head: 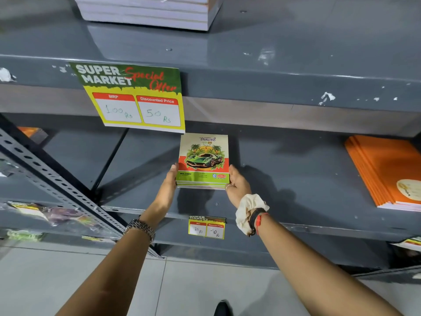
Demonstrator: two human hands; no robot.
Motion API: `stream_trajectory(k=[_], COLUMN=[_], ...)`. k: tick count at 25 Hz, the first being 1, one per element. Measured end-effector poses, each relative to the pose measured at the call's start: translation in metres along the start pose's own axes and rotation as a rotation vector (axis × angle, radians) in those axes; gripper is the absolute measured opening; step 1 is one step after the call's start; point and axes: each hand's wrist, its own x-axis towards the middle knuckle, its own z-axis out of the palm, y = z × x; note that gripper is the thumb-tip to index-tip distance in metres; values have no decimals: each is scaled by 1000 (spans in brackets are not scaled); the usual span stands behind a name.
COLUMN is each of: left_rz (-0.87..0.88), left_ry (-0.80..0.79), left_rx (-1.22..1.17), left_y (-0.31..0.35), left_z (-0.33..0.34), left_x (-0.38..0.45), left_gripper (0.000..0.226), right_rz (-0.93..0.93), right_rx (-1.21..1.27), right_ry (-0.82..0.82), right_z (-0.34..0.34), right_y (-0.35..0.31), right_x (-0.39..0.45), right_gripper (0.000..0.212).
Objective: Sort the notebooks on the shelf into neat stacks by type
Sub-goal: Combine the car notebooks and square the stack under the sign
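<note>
Looks mostly sorted: orange notebooks (387, 172) stacked at the right of the middle shelf (296, 179), another pile (145, 12) on the shelf above, car-cover stack (203, 160) mid-shelf being squared up (rest of shelf hidden, can't confirm). Left hand (167, 185) and right hand (237, 183) press flat against the stack's left and right edges, fingers open, clamping it between palms, not lifted as far as I can tell.

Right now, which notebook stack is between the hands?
The car-cover stack mid-shelf, left hand and right hand on its sides. The orange stack and white stack sit untouched.
</note>
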Motion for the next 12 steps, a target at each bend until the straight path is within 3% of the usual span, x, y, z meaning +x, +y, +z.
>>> stream_trajectory(k=[3, 7, 9, 12], left_rz=[47, 154, 251, 345], left_ry=[-19, -2, 74, 160], left_rx=[64, 468, 640, 703], left_y=[-11, -21, -27, -35], left_z=[-9, -19, -23, -27], left_x=[6, 11, 14, 19], left_gripper=[31, 62, 62, 56], right_rz=[-65, -126, -175, -214], right_rx=[-70, -261, -391, -465], right_ry=[25, 37, 49, 32], right_z=[2, 0, -7, -17], right_y=[5, 11, 11, 11], right_x=[0, 1, 7, 17], right_gripper=[65, 74, 69, 57])
